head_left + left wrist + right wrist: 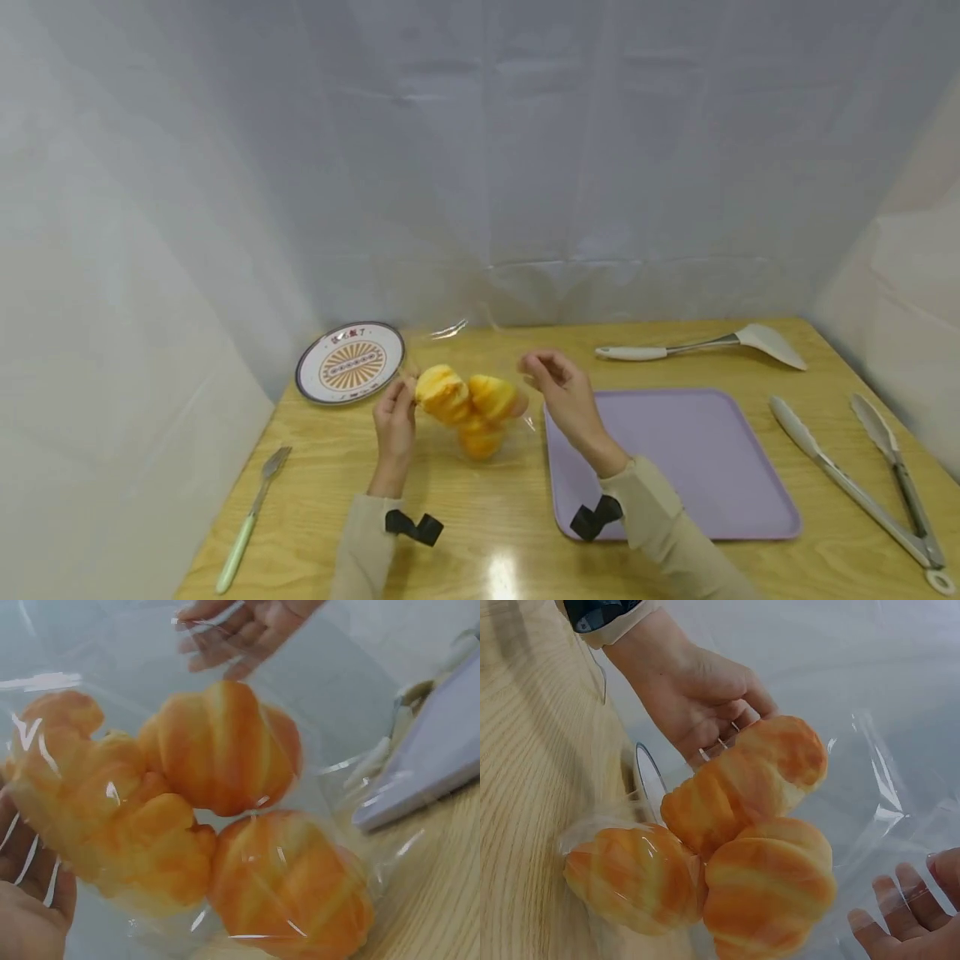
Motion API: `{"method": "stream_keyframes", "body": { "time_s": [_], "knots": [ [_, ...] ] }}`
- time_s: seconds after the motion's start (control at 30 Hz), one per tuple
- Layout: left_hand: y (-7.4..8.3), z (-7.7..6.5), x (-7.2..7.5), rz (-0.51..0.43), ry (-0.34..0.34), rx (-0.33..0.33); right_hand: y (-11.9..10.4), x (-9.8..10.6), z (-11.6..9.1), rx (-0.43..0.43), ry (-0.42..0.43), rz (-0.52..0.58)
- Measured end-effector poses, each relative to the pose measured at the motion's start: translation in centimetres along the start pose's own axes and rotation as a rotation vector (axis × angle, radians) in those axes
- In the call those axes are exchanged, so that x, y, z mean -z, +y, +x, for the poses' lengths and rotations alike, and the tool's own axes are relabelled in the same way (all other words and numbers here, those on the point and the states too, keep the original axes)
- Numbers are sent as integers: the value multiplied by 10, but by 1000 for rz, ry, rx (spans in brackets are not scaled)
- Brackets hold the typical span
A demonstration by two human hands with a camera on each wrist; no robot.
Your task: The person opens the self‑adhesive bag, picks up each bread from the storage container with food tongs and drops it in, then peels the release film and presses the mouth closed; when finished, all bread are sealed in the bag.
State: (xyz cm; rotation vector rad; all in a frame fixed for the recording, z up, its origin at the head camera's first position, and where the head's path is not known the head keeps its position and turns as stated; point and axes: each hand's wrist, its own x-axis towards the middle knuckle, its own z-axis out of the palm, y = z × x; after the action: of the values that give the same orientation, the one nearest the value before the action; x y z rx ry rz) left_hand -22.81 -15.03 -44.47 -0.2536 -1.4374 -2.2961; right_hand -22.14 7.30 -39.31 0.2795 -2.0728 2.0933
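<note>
A clear plastic bag (450,329) hangs above the table between my hands. Inside it are three bread rolls: a knobbly, longer one (120,810) at the left, and two rounder ridged ones, one (225,746) higher and the other (292,885) lower. My left hand (395,429) grips the bag's left side, close against the longer roll, with its fingers curled behind. On the other side, my right hand (566,400) pinches the film between thumb and fingers, apart from the bread. Glare makes the bag's opening hard to make out.
A patterned plate (352,367) lies at the back left, a green-handled fork (251,517) in front of it. Right of the bag is a purple tray (675,467), partly under my right forearm. A white-handled spatula (697,343) lies behind the tray; metal tongs (862,492) spread at far right.
</note>
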Motion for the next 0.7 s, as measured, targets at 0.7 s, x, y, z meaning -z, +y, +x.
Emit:
{"method": "stream_keyframes", "body": {
  "time_s": [0.7],
  "knots": [
    [-7, 1, 13, -62, -430, -223, -1, -4, -1, -91, 25, 272]
  ]
}}
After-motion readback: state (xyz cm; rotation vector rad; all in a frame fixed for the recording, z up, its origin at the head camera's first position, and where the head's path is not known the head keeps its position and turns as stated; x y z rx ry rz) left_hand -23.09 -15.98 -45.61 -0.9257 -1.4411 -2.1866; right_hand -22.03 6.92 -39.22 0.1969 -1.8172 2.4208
